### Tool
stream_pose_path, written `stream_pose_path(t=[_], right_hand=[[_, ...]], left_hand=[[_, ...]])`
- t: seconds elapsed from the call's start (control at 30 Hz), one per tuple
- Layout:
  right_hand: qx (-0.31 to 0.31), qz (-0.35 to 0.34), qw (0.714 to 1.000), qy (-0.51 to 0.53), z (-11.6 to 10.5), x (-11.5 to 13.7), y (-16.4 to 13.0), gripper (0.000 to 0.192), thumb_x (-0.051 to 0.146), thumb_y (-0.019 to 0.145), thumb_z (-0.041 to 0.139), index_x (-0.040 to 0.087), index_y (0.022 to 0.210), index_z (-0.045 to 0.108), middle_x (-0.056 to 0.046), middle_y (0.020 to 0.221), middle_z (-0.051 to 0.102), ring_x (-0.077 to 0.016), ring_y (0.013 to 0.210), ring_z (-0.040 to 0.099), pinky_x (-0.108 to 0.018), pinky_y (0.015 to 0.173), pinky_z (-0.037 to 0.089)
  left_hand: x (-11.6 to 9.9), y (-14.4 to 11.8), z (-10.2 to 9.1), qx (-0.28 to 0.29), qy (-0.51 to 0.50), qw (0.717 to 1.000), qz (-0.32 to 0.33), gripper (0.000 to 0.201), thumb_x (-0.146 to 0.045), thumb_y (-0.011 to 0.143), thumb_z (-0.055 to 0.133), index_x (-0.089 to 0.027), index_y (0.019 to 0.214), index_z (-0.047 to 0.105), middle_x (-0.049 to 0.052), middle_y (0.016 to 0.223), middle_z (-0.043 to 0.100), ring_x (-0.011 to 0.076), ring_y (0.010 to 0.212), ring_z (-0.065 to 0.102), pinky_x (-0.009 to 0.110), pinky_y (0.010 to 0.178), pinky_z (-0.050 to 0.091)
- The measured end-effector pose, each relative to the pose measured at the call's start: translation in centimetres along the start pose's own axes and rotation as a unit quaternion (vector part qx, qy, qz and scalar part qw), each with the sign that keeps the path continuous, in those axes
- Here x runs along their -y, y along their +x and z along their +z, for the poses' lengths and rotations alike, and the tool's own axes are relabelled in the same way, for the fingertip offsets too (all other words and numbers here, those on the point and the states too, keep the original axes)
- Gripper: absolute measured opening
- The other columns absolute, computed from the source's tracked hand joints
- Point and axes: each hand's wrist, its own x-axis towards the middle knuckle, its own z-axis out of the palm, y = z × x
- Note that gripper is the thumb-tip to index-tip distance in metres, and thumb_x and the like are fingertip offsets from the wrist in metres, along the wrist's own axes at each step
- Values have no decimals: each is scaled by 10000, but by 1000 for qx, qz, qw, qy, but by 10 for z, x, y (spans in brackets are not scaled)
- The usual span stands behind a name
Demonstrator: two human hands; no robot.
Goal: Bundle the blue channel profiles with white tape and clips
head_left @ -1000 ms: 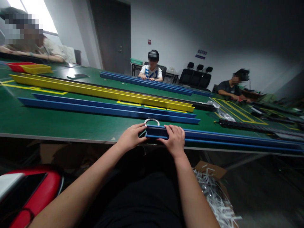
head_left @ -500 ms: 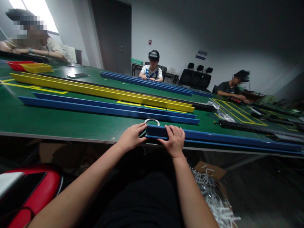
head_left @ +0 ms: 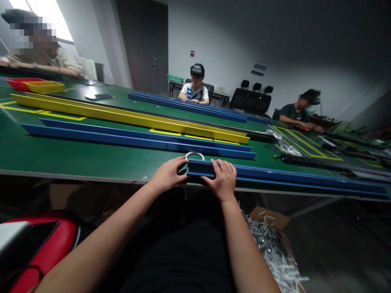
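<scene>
Right hand (head_left: 224, 182) clamps near blue channel (head_left: 299, 177) end, steadying it; left hand (head_left: 168, 174) curled at its open end, pinch unclear.

Bare green table (head_left: 76, 160) leftward; white ring (head_left: 194, 155) and blue rails (head_left: 137, 140) just beyond.

One view only, from a camera on the person's head, looking forward and down across the near edge of the green-matted tabletop (head_left: 76, 158). It sits close above the person's own forearms and lap, which fill the lower frame. The look runs on over the long tabletop to a grey back wall (head_left: 305, 44) far off. The wide lens bends the edges.
</scene>
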Motion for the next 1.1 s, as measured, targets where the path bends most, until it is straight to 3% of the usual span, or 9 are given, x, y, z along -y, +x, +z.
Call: stream_pose_path(t=[0.3, 0.67, 1.1], right_hand=[[7, 3, 1000, -6, 1, 1, 0, 702, 647, 795, 587, 218, 1347, 528, -131, 1299, 553, -303, 1223, 422, -473, 1076, 215], [-8, -4, 1000, 4, 3, 0, 1, 715, 655, 786, 594, 196, 1332, 545, -139, 1280, 564, -305, 1206, 436, -474, 1068, 232], [-9, -6, 1000, 2, 2, 0, 1, 712, 656, 800, 575, 191, 1338, 539, -141, 1284, 563, -303, 1213, 433, -471, 1069, 236]], left_hand=[[9, 1, 2, 18, 11, 1000, -7, 622, -534, 778, 617, -293, 1346, 540, 27, 1455, 483, 247, 1314, 463, 381, 1108, 378], [2, -2, 4, 5, 44, 999, 1, 590, -454, 809, 593, -285, 1370, 517, 16, 1460, 477, 240, 1292, 487, 359, 1103, 381], [5, 4, 1, 29, -7, 999, -11, 594, -464, 734, 657, -284, 1292, 561, 32, 1417, 524, 258, 1280, 497, 379, 1082, 390]])
